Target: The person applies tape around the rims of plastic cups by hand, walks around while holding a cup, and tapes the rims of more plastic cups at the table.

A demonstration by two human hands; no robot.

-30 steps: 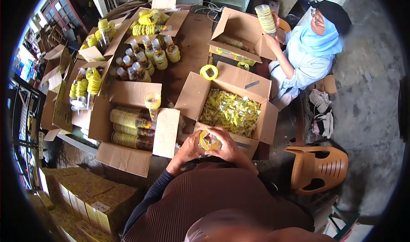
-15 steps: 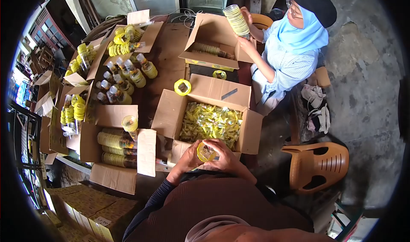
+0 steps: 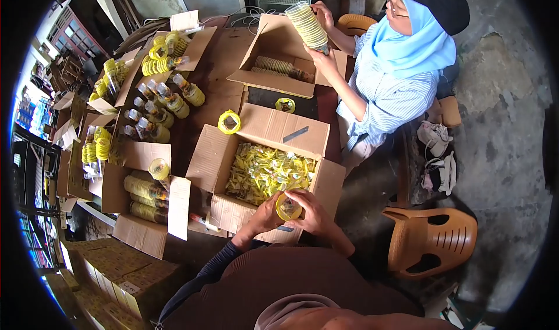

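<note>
Between my two hands is a clear cup with a yellow rim [image 3: 288,207], seen from above. My left hand [image 3: 265,216] wraps round its left side and my right hand [image 3: 314,214] its right side. Just beyond them stands an open cardboard box [image 3: 233,210] full of small yellow packets [image 3: 271,173]. A yellow-rimmed cup [image 3: 229,122] sits at that box's far left corner. To the left, another open box [image 3: 145,234] holds rows of stacked cups [image 3: 142,196], with an upright stack [image 3: 159,170] at its right edge.
A co-worker [image 3: 396,79] at the right holds a tall cup stack [image 3: 307,27] over another box [image 3: 279,85]. Bottle-like cup stacks [image 3: 163,106] stand at the back left. An orange plastic chair [image 3: 434,242] is at the right, sealed cartons [image 3: 110,266] at the lower left.
The view has shifted, so the boxes appear further left. The cup remains between my hands, now nearer the packet box's front edge in view. The co-worker's cup stack tilts more.
</note>
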